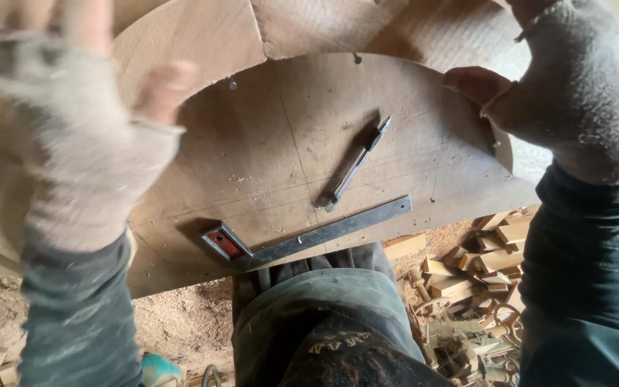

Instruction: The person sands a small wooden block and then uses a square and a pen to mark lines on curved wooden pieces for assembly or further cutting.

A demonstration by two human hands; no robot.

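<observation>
1. The left hand (84,136) is up on the left side, in a worn grey glove with no finger ends. It looks blurry. Its fingers are spread open and hold nothing. It hangs over the left edge of the round wooden board (266,136).
2. The board lies flat in the middle, across the person's knee (324,315). Its curved edge is on the far side and its straight edge is on the near side.
3. A metal square with a red block (302,240) lies on the board near the straight edge. Its long arm runs from left to right, rising a little to the right.
4. A thin pencil-like marker (356,166) lies just beyond the square, slanting up to the right. Both tools sit between the two hands, a bit closer to the right one.
5. The right hand (560,86) is on the right, gloved too. Its thumb presses on the board's right rim. The other fingers are hidden, so I cannot tell whether they are curled.
6. Small wood scraps (481,279) lie on the floor to the right.
</observation>
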